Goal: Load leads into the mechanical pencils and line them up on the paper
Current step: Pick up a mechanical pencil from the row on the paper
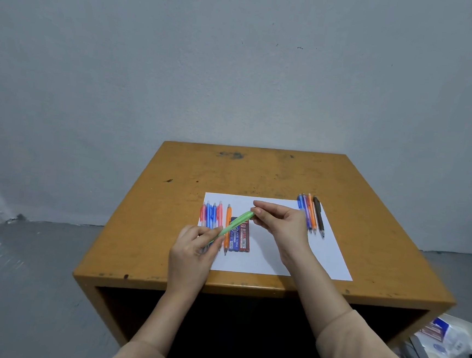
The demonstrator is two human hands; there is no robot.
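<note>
Sleeves: beige, covering both forearms at the near edge of the view.
Table (170, 201): worn ochre wood, its front edge nearest the person.
Paper (279, 257): white sheet lying flat on the table, under both hands.
Left hand (194, 246): fingers curled round the lower end of the green pencil (235, 224), near its tip.
Green pencil: held in the air between both hands, tilted up toward the right, above the lead cases.
Right hand (279, 222): fingertips pinching the pencil's upper end (the cap itself is too small to make out).
Step in hand: probably opening or closing the cap end for loading.
Handling: judged light, with a stiff and rather smooth plastic barrel. The firm hold belongs on the lower barrel, with only a fingertip pinch at the cap. The leads themselves are likely brittle.
Lead cases: blue case (234, 237) and red case (244, 236), side by side on the paper, just right of the orange pencil (227, 226).
Left row of pencils (211, 216): parallel on the paper's left part, apparently the lined-up set.
Right cluster of pencils (311, 214): bunched at the paper's far right corner, probably awaiting leads.
Wall: plain grey, behind the table.
</note>
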